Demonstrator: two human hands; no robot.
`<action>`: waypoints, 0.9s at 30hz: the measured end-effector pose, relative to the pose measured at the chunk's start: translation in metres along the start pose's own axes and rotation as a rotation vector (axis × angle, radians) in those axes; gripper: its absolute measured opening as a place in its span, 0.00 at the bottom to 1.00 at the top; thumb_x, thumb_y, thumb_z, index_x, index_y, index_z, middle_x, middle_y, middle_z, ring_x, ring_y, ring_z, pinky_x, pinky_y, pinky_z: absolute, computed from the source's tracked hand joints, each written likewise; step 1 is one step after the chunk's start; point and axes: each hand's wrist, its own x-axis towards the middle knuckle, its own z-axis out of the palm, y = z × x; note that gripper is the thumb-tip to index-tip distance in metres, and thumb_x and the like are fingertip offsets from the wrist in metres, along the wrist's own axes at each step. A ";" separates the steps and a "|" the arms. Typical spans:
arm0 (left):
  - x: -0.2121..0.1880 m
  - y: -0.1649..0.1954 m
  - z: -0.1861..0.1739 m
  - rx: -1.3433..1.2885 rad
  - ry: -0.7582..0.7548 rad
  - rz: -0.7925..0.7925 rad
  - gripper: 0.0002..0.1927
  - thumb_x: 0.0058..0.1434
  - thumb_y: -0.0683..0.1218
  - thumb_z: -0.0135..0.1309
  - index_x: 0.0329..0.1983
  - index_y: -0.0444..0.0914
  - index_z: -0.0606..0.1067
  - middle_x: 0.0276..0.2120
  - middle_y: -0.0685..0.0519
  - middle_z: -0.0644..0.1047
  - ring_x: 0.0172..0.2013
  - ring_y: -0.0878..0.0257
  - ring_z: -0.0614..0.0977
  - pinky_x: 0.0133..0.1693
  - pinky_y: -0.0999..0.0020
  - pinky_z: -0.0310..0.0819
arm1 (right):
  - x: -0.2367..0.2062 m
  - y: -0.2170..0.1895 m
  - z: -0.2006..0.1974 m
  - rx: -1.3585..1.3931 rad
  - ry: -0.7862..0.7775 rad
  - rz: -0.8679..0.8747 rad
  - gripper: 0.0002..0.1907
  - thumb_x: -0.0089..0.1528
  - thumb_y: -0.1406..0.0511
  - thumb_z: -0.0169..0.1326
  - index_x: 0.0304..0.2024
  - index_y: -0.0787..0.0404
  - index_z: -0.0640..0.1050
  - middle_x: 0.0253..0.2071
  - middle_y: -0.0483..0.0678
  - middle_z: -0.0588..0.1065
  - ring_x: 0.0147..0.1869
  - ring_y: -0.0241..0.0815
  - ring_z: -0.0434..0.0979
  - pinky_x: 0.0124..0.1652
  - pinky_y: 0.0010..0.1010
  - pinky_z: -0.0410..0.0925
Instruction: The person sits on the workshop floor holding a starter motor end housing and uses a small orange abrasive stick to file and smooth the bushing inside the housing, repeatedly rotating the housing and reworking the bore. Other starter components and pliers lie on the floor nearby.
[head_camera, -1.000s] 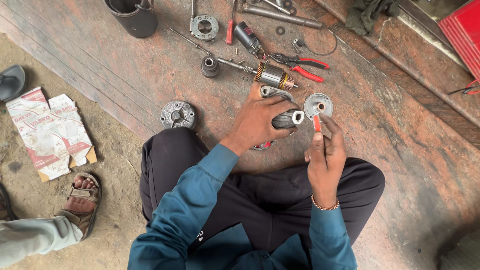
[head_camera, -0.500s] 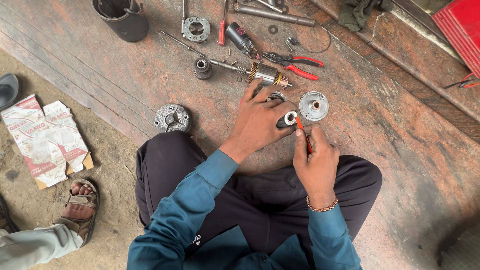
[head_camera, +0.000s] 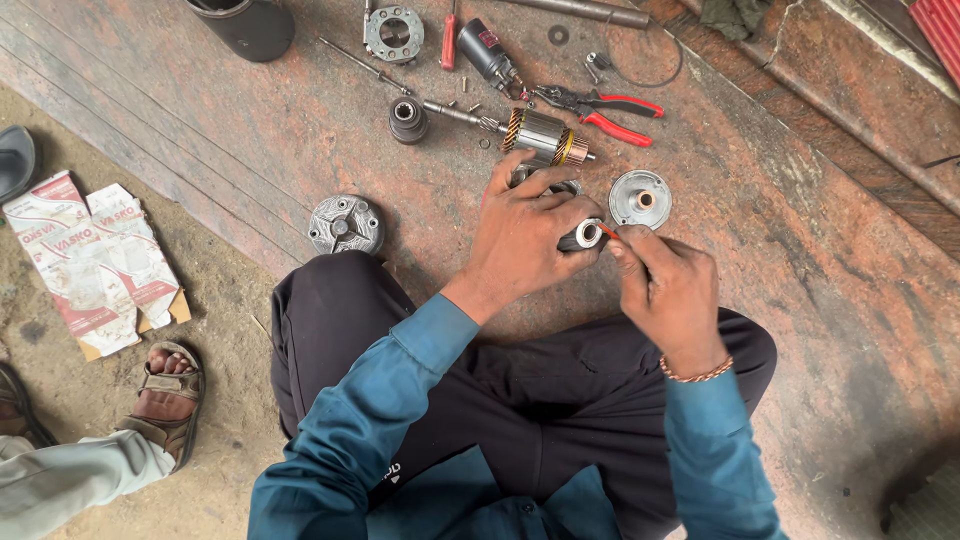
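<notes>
I sit cross-legged on a stone floor. My left hand (head_camera: 525, 235) grips a dark cylindrical motor part (head_camera: 583, 236) with a pale round opening at its end. My right hand (head_camera: 665, 290) pinches a thin red-tipped tool (head_camera: 608, 232) whose tip touches that opening. Just beyond my hands lie a round metal end cap (head_camera: 640, 198) and a motor armature (head_camera: 540, 135) with copper windings and a long shaft.
Red-handled pliers (head_camera: 600, 102), a dark cylinder body (head_camera: 487, 50), a square metal flange (head_camera: 394, 33), a small bearing piece (head_camera: 407, 118) and a round flanged plate (head_camera: 345, 224) lie about. A black bucket (head_camera: 245, 22) stands far left. Another person's sandalled foot (head_camera: 165, 395) and flattened cartons (head_camera: 85, 260) are at left.
My right hand has come down from holding the red-tipped tool upright and brought its tip to the part's opening. My left hand keeps its grip.
</notes>
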 end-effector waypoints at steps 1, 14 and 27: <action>0.001 0.000 0.000 -0.003 0.000 0.002 0.17 0.50 0.54 0.67 0.42 0.47 0.81 0.40 0.56 0.84 0.60 0.61 0.76 0.69 0.46 0.52 | 0.004 0.004 -0.003 -0.024 -0.027 -0.043 0.05 0.65 0.68 0.60 0.43 0.62 0.79 0.28 0.55 0.75 0.32 0.58 0.77 0.30 0.44 0.67; 0.001 0.000 0.005 0.034 0.003 0.010 0.15 0.54 0.57 0.67 0.39 0.47 0.82 0.41 0.56 0.84 0.57 0.62 0.78 0.68 0.49 0.52 | 0.075 0.034 -0.046 -0.327 -0.382 -0.618 0.18 0.51 0.68 0.60 0.44 0.51 0.79 0.32 0.42 0.72 0.40 0.45 0.77 0.41 0.39 0.72; 0.003 -0.007 0.000 0.040 -0.032 0.060 0.21 0.48 0.57 0.67 0.41 0.43 0.82 0.44 0.54 0.84 0.57 0.64 0.79 0.69 0.48 0.52 | 0.087 0.016 -0.047 -0.428 -0.282 -0.918 0.13 0.55 0.67 0.60 0.42 0.50 0.78 0.30 0.41 0.67 0.38 0.39 0.73 0.39 0.33 0.70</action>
